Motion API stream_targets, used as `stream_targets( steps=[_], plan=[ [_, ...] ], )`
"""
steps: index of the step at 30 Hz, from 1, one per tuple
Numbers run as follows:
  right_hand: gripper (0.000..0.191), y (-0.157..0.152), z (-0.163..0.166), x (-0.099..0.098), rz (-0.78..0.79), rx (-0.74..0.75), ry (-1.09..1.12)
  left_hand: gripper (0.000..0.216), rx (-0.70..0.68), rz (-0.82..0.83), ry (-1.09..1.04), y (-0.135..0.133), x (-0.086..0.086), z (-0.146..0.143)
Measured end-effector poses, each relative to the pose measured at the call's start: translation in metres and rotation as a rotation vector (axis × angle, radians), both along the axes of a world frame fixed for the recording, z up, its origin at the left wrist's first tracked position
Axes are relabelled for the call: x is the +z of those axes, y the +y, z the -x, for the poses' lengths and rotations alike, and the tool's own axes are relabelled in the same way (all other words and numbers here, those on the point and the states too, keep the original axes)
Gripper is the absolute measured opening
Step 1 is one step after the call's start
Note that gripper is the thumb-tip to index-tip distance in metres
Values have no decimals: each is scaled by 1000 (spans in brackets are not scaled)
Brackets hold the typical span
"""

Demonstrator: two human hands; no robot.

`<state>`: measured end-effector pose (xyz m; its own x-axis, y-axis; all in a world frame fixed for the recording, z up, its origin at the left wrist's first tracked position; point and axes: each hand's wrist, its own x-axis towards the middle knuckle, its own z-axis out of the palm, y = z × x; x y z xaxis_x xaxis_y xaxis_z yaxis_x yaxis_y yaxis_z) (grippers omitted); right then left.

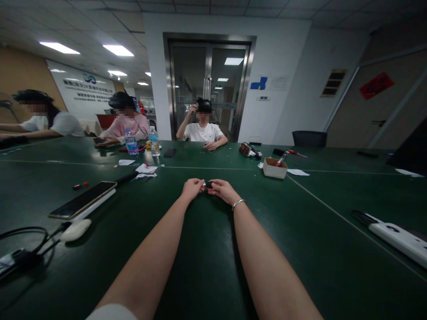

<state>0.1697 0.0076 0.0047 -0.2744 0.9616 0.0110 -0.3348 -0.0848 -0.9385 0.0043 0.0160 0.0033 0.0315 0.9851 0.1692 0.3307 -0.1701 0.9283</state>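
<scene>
Both arms reach forward over the dark green table (pixel 207 249), and the hands meet near its middle. Between them is a small black piece with a shiny silver end (pixel 208 184); its exact kind is too small to tell. My left hand (pixel 192 189) pinches the silver end with its fingertips. On the other side, my right hand (pixel 225 191) is closed on the black part, thumb and fingers together. A silver bracelet (pixel 239 204) circles the right wrist. The fingers partly hide the piece.
Left lie a phone (pixel 87 200), a white rounded gadget (pixel 76 230) and cables. Ahead stand water bottles (pixel 131 143) and a small cardboard box (pixel 275 169) with a tube in it. A white power strip (pixel 398 238) lies right. Several people in headsets sit around the table.
</scene>
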Motion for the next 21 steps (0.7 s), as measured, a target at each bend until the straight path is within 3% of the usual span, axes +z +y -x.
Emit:
stream_targets(
  steps=[9, 16, 21],
  plan=[
    [14, -3, 2, 1, -51, 1, -1, 33, 77, 169, -91, 5, -2, -7],
    [12, -2, 3, 2, -35, -32, -43, 30, 32, 36, -59, 4, -2, -4],
    [8, -3, 4, 4, 7, -48, -57, 24, -77, -45, -166, 1, -4, 0]
  ],
)
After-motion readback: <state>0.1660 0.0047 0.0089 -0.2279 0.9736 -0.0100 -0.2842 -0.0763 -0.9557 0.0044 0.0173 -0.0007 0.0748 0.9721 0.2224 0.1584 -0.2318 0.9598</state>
